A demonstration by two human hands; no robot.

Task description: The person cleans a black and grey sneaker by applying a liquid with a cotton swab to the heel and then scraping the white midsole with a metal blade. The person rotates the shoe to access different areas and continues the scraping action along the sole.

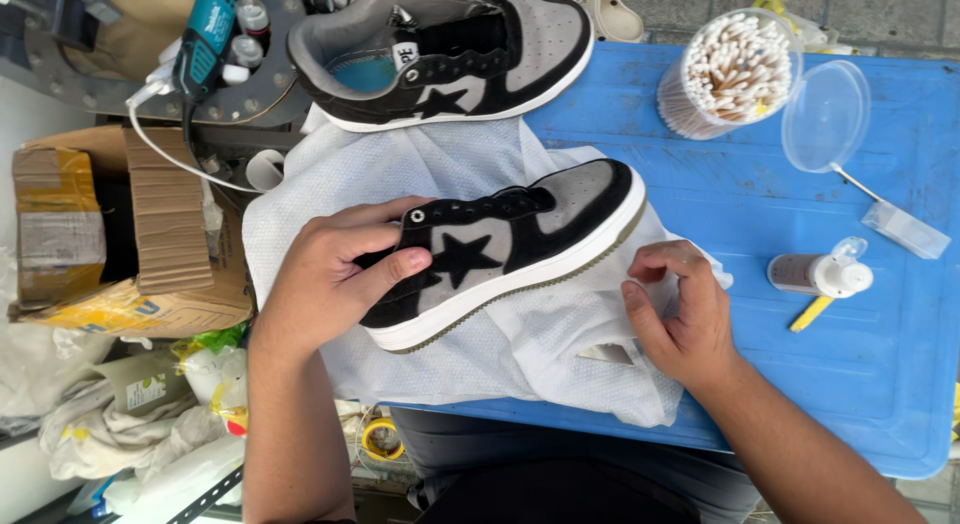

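While left hand (325,274) grips shoe (505,249) heel, right hand (675,309) pinches cloth (520,349); wiping step, next needs firm hold.

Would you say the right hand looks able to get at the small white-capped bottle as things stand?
Probably yes. The right hand rests on the white cloth, holding nothing solid, and the bottle lies close beside it on the bare blue table, with nothing between them.

Left hand (330,274) curled, thumb stretched forward across the top, fingers wrapped beneath, forearm bare and running straight down. Right hand (675,309) lower, fingers bent inward, pinching lightly, forearm angled toward lower right.
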